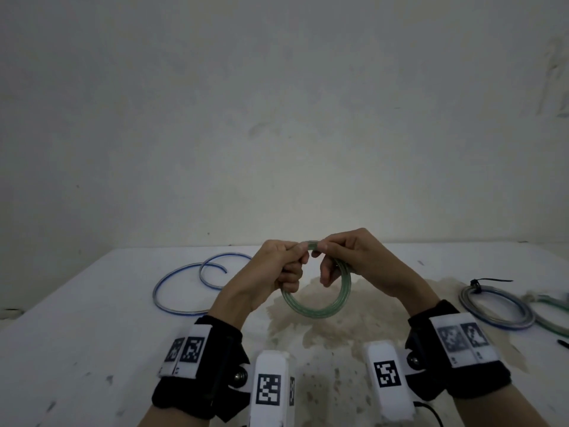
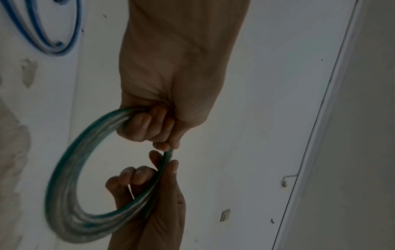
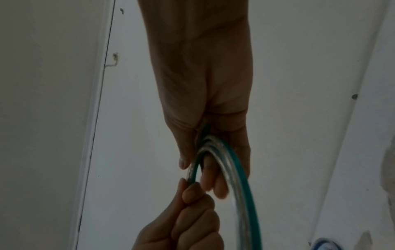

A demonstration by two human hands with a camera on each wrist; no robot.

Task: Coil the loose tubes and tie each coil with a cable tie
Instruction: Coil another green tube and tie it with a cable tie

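Observation:
A clear tube with a green stripe is wound into a coil (image 1: 320, 306) that hangs above the table between both hands. My left hand (image 1: 286, 266) grips the coil's top left, fingers curled round the strands (image 2: 147, 125). My right hand (image 1: 335, 257) grips the top right, thumb and fingers closed on the strands (image 3: 205, 152). In the left wrist view the green coil (image 2: 64, 186) loops from my left fist down to the right hand (image 2: 153, 186). The other hand (image 3: 192, 211) enters the right wrist view from below. No cable tie shows on this coil.
A loose blue-striped tube (image 1: 184, 285) lies in open curls on the white table (image 1: 77, 318) at the left. A blue-striped coil (image 1: 498, 309) bound with a black cable tie (image 1: 480, 283) lies at the right, next to a green one (image 1: 551, 328). A white wall stands behind.

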